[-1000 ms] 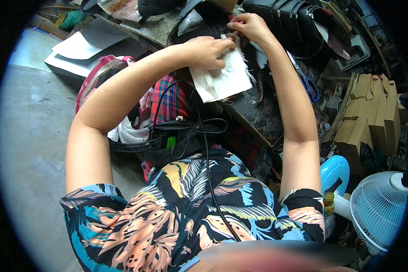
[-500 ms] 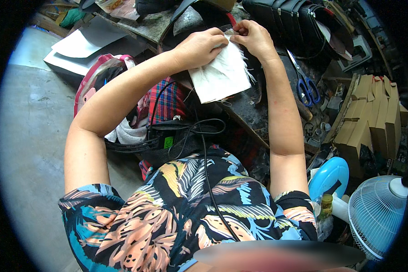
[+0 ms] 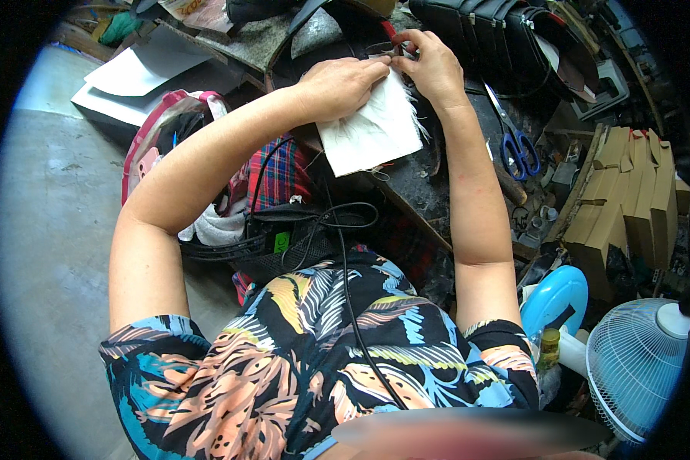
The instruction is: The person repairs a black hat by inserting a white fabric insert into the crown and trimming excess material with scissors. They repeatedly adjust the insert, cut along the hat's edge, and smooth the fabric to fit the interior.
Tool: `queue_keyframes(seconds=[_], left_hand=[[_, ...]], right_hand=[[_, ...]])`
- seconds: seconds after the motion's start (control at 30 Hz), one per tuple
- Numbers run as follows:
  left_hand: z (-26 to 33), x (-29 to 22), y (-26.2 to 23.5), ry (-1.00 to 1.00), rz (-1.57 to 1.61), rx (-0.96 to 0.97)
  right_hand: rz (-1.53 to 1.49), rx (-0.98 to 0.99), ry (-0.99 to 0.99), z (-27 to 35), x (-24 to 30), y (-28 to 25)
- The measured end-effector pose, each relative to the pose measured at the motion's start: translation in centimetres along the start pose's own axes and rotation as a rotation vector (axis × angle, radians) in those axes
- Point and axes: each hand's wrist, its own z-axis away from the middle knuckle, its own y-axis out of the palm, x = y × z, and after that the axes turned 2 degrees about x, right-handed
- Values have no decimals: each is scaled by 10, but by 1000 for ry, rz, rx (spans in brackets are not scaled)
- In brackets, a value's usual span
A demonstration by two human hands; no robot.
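A white piece of cloth (image 3: 372,138) with a frayed right edge hangs over the front of the dark work surface. My left hand (image 3: 345,88) rests across its upper left part, fingers closed on the cloth and reaching toward the top edge. At the upper right corner, my right hand (image 3: 431,67) pinches the edge between thumb and forefinger, the other fingers curled. The two sets of fingertips nearly meet there. What lies under the cloth's top edge is partly hidden by my fingers. To the right of my right forearm lie blue-handled scissors (image 3: 520,153).
Black bags (image 3: 491,46) are stacked at the far right. White sheets (image 3: 142,84) lie at the far left, above a pink-rimmed bag (image 3: 136,153). Folded cardboard (image 3: 613,192) stands on the right, with a fan (image 3: 640,368) nearer me. A black cable (image 3: 353,299) runs down my front.
My left hand has shifted slightly nearer me and flattened over the cloth, its fingertips sliding right toward my right hand. My right hand keeps its pinch with the fingers a little more raised.
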Motion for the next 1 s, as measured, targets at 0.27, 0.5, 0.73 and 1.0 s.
queue_keyframes(seconds=[0.27,0.5,0.73,1.0], left_hand=[[-1,6,5,64,19,-30],[4,10,7,170,119,-177],[-1,15,10,252,112,-148],[-4,8,9,224,31,-99]], right_hand=[[-53,114,31,-5,-11,0],[-280,110,14,-14,-23,-2],[70,39,188,-7,-4,-14],[-109,222,246,-15,-30,-17]])
